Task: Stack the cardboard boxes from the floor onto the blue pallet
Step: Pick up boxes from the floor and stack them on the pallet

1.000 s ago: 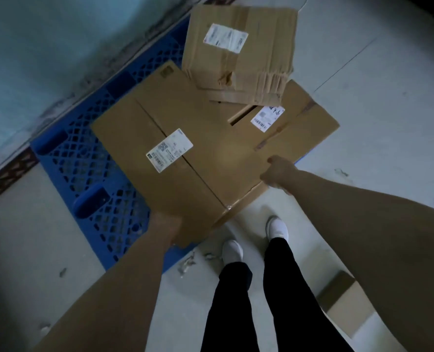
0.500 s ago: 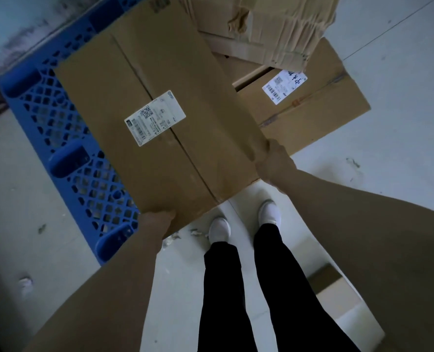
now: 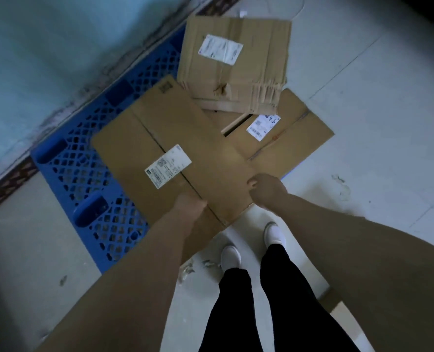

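A large flat cardboard box (image 3: 124, 148) with a white label lies across the blue pallet (image 3: 83, 174), its near corner sticking out over the floor. My right hand (image 3: 264, 189) grips its near right edge, thumb on top. Towards the near end, by the middle seam, my left hand (image 3: 189, 207) lies on the box top; its fingers curl down and their tips are hidden. Partly under this box, to the right, a second flat box (image 3: 299, 141) overhangs the pallet. At the far end a bundle of flattened boxes (image 3: 236, 64) rests on the others.
A pale blue wall (image 3: 33, 59) runs along the pallet's left side. My feet in white shoes (image 3: 231, 255) stand on the light floor just before the box corner. Paper scraps (image 3: 188, 270) lie by the pallet. Another cardboard piece (image 3: 337, 308) sits at the lower right.
The large box has gone down flatter onto the pallet and farther from the camera. My left hand has shifted from the near left edge onto the box top. My right hand stays at the right edge.
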A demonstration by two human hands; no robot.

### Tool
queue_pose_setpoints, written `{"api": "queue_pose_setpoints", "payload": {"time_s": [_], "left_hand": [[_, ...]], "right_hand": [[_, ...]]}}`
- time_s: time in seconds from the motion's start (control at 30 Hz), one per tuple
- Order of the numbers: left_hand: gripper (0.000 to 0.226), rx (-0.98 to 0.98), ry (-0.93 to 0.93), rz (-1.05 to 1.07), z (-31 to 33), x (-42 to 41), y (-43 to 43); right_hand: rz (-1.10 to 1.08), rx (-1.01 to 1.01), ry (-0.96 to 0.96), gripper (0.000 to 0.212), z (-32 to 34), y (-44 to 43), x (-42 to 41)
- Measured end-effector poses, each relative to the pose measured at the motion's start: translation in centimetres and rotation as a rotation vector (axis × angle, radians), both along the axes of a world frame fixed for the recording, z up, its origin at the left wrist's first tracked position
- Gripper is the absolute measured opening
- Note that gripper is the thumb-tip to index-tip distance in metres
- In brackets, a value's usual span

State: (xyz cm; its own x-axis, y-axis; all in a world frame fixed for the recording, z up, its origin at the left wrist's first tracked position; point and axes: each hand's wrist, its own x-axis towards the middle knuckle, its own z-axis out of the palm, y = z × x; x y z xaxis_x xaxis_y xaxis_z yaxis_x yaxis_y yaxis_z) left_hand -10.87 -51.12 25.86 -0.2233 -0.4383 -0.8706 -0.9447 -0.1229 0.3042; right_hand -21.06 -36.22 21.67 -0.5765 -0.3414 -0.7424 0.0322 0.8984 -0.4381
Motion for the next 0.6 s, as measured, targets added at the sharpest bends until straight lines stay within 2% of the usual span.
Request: {"api": "queue_pose_setpoints", "payload": {"time_s": [0.23,0.37,0.47,0.6], "left_hand": [[0.033,0.029,0.207,-0.058,8.5,-1.4,-0.2],[0.031,0.029,0.281,-0.194,13.2,-2.8,1.0],[0.017,0.130,0.319,-0.299,16.3,-3.9,3.1],[0.016,0.070,0.384,-0.449,16.8,-4.7,6.5]], "right_hand": [[-0.182,-0.039,0.173,0.037,9.5,2.8,0.6],[-0.283,-0.032,0.282,0.027,13.2,5.0,1.0],[-0.409,-0.075,0.329,0.024,15.2,7.4,1.4],[-0.590,-0.138,0.344,0.025,16.4,12.2,3.3]]}}
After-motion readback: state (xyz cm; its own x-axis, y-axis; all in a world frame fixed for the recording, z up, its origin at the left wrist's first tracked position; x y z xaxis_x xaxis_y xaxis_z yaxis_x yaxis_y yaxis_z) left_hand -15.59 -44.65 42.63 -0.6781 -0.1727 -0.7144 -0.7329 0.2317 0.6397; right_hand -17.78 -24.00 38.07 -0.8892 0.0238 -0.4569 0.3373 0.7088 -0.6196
